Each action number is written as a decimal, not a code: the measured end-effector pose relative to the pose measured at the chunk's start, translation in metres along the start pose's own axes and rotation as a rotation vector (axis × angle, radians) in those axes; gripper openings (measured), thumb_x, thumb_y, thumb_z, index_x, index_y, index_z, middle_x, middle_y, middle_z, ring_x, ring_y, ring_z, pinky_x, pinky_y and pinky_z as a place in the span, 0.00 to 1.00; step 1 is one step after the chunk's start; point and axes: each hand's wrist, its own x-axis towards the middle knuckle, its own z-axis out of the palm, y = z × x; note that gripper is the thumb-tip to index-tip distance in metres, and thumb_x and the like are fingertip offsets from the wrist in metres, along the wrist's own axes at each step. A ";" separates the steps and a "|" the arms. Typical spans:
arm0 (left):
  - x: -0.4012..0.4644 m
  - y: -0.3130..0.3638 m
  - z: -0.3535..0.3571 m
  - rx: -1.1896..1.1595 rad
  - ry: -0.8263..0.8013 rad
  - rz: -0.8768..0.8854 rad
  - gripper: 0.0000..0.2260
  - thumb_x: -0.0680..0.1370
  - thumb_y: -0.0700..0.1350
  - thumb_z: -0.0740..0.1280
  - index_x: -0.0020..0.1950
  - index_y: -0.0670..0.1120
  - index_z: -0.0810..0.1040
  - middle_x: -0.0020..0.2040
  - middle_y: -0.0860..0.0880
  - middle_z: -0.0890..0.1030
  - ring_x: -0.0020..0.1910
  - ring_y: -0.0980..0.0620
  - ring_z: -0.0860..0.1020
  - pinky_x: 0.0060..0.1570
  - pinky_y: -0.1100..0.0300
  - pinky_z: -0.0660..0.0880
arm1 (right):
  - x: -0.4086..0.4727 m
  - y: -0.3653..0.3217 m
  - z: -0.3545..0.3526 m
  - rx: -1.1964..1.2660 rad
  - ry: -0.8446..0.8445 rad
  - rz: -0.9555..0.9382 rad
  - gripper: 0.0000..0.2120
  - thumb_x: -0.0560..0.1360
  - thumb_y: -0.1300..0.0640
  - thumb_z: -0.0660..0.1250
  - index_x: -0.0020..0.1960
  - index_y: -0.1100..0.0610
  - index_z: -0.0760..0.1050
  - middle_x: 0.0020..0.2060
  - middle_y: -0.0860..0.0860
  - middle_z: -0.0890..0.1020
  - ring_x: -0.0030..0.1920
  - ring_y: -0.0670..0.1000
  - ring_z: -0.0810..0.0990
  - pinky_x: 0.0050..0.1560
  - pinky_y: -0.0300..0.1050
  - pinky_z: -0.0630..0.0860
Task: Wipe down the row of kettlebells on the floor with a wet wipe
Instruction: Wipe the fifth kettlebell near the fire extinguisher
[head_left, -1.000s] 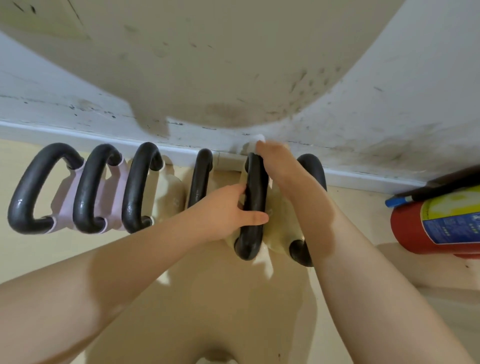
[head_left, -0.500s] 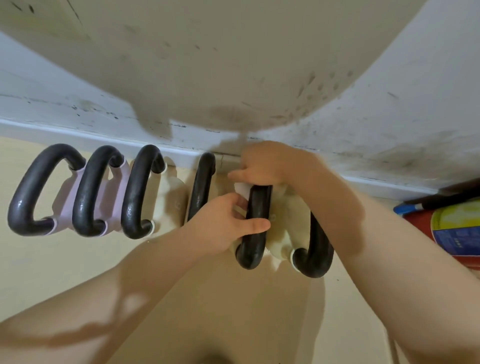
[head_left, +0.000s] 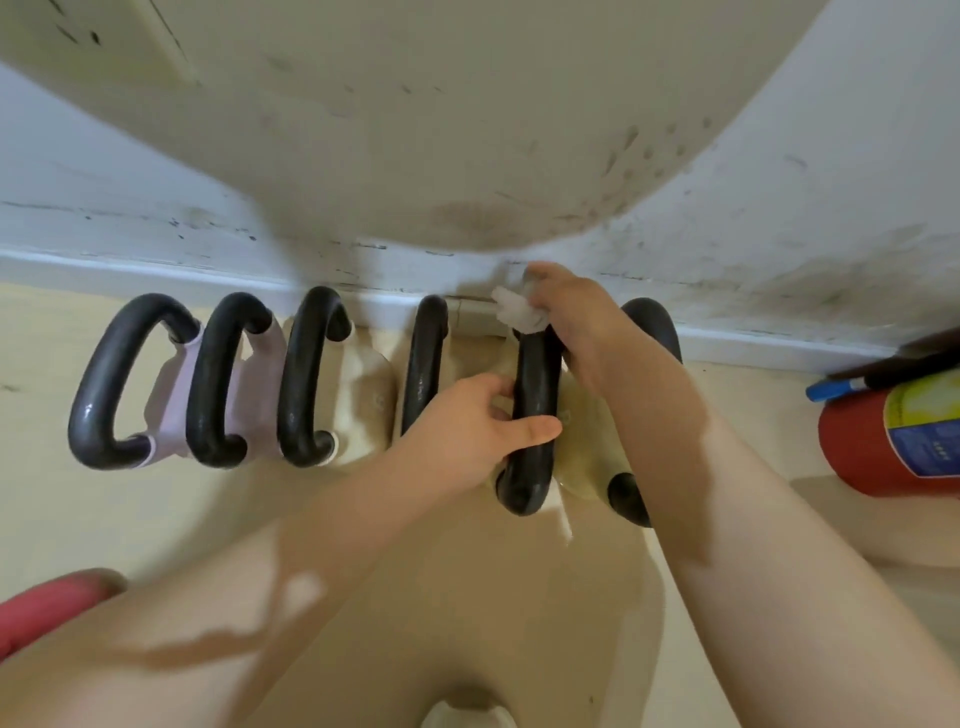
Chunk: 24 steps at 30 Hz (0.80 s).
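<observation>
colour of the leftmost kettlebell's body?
Pale lilac-pink body, black handle; head view, the only one.

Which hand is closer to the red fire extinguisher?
The right hand. It grips the wet wipe at the far end of a kettlebell handle, on the side nearer the fire extinguisher. The left hand holds that handle from its other side, farther away.

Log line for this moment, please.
step: wiping fifth kettlebell handle | right hand: wet wipe at handle top | left hand: steadying handle

The single head-worn view looks steeply down, close over the kettlebells (head_left: 311, 384) against the wall (head_left: 779, 234).
</observation>
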 end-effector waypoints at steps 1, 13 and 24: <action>-0.001 0.000 0.001 0.016 0.004 0.014 0.14 0.71 0.54 0.70 0.53 0.50 0.76 0.35 0.56 0.79 0.34 0.60 0.78 0.31 0.74 0.71 | -0.004 0.004 0.000 -0.001 -0.008 0.019 0.22 0.79 0.64 0.53 0.72 0.55 0.61 0.64 0.57 0.72 0.59 0.56 0.74 0.56 0.47 0.75; -0.006 -0.002 0.003 0.086 -0.020 0.071 0.09 0.74 0.52 0.67 0.47 0.48 0.75 0.32 0.55 0.76 0.27 0.64 0.74 0.25 0.76 0.66 | -0.033 0.024 0.018 -0.161 0.119 0.055 0.31 0.78 0.57 0.58 0.75 0.55 0.46 0.35 0.49 0.69 0.34 0.47 0.71 0.29 0.38 0.64; -0.018 -0.017 0.007 -0.031 -0.113 0.033 0.18 0.69 0.42 0.73 0.58 0.44 0.75 0.49 0.48 0.83 0.50 0.54 0.81 0.51 0.63 0.76 | -0.060 0.050 0.029 -0.048 0.222 -0.012 0.15 0.74 0.61 0.63 0.60 0.61 0.67 0.38 0.51 0.76 0.37 0.48 0.78 0.36 0.40 0.75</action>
